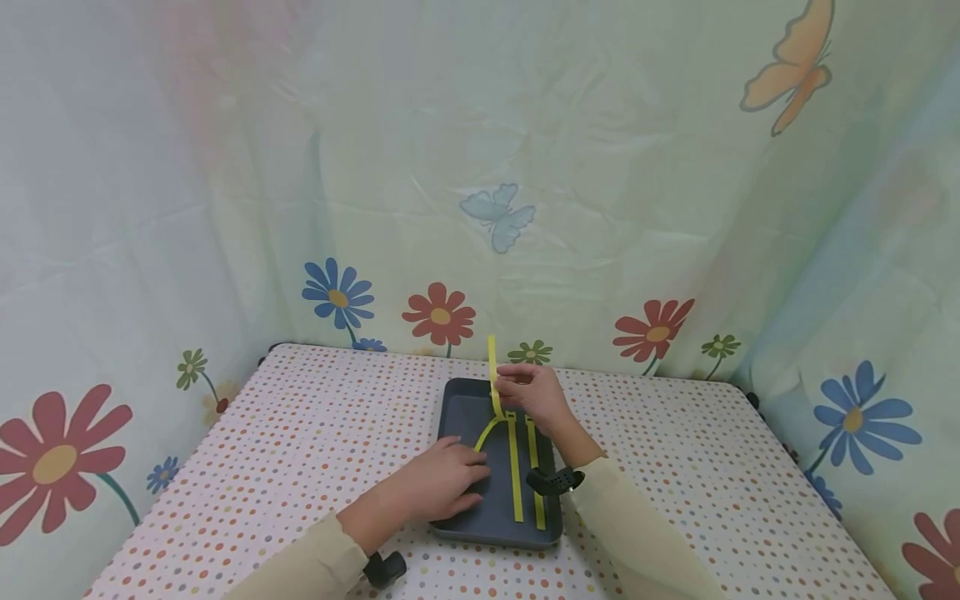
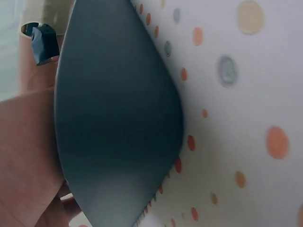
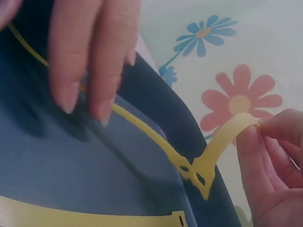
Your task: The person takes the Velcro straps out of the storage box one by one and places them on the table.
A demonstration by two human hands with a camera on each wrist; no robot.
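Between thumb and fingers, my right hand pinches a narrow yellow strip above the far end of a dark grey tray. The strip's slotted end meets the slotted end of another yellow length at the tray's far rim; whether they are hooked together or one piece, I cannot tell. That second length curves down into the tray, passing behind the fingers of my left hand. Those fingers reach over the tray's left side, fairly straight, near or touching the strip. In the left wrist view, the tray's outer wall hides the fingertips.
Two more yellow strips, a middle one and a right one, lie lengthwise in the tray. Under it is a table with a dotted cloth. A flowered curtain hangs behind and at both sides.
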